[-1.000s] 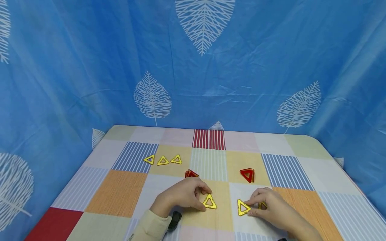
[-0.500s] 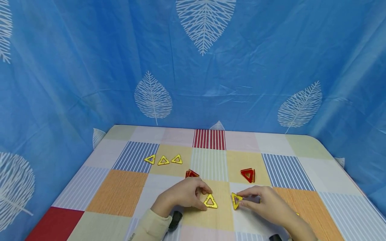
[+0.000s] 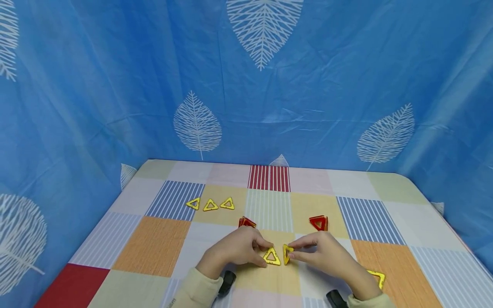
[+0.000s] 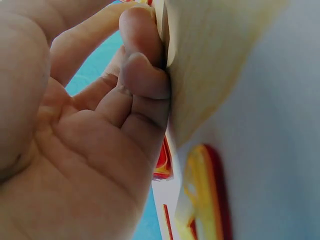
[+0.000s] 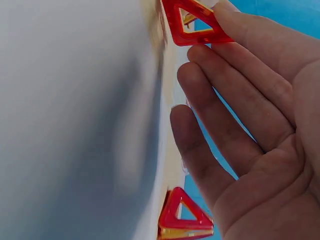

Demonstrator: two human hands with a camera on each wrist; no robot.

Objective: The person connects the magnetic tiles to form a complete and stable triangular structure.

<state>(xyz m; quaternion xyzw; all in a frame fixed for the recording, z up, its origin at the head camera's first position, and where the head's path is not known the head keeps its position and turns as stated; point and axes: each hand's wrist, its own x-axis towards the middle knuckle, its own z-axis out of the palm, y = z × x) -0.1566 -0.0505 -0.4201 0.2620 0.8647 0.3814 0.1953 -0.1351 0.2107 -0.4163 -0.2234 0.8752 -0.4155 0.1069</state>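
In the head view my left hand (image 3: 242, 247) holds a yellow triangle tile (image 3: 273, 262) on the table, thumb and forefinger at its left side. My right hand (image 3: 321, 252) pinches a second triangle tile (image 3: 285, 255) by its edge. That one stands on edge, slightly right of the first, with a narrow gap between them. Its face looks yellow from the head and red (image 5: 205, 38) in the right wrist view. The other right fingers extend loosely below it. In the left wrist view the remaining left fingers are curled, and the held tile is mostly hidden.
Farther back lie a yellow triangle row (image 3: 210, 208), a red pile (image 3: 246, 221) beyond my left hand and another red pile (image 3: 325, 223) at right. A yellow piece (image 3: 381, 278) sits partly behind my right wrist. A blue leaf-patterned curtain (image 3: 308, 85) borders the patchwork tablecloth (image 3: 154, 252).
My right hand has carried its triangle left toward the left one and turned it from facing the camera to edge-on. A yellow piece behind the right wrist has come into view. The left hand stays put.
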